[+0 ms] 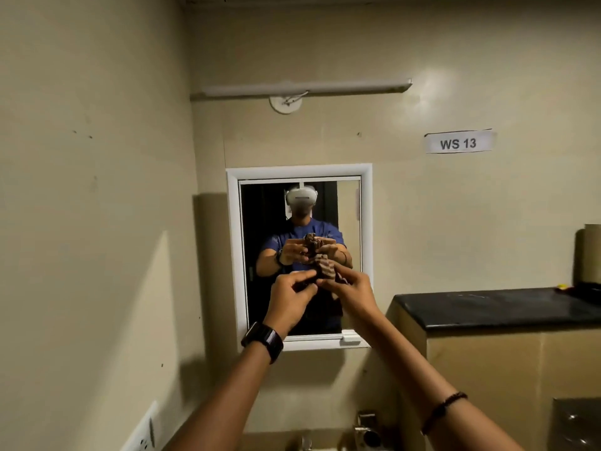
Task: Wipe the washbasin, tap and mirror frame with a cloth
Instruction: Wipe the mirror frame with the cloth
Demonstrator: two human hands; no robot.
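Note:
A bunched brown striped cloth (325, 270) is raised in front of the mirror, held between both hands. My left hand (291, 296), with a black watch on its wrist, pinches the cloth's left side. My right hand (349, 289) grips the cloth from the right. Behind them hangs the mirror with its white frame (234, 242), reflecting a person holding the cloth. The tap (305, 442) shows only as a small metal top at the bottom edge. The washbasin is out of view.
A black countertop (494, 307) on a beige cabinet stands to the right. A metal fitting (367, 429) sits low on the wall beside the tap. A wall socket (143, 434) is at lower left. A tube light (302, 89) and a "WS 13" label (458, 143) are above.

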